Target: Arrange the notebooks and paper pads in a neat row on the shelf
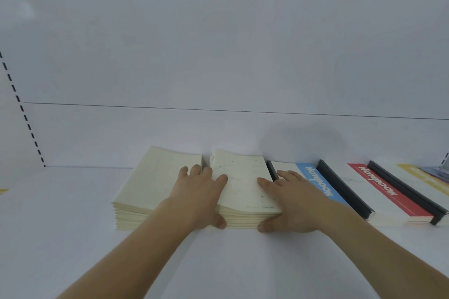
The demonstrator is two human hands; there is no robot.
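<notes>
A cream stack of paper pads (243, 184) with small dots on its top cover lies on the white shelf (73, 213). My left hand (199, 199) grips its left side, thumb at the front edge and fingers over the top. My right hand (289, 204) grips its right side the same way. Just to the left lies a second cream stack (150, 182), touched by my left fingers. To the right lie a blue-striped notebook (318, 184) and a red-striped notebook (381, 192), both with black spines.
A yellow-striped pad (422, 177) lies at the far right edge beside a shelf bracket (445, 162). The white back panel (218, 56) rises behind the row. A slotted upright (21, 109) marks the left end. A yellow scrap (3, 191) shows at the left edge.
</notes>
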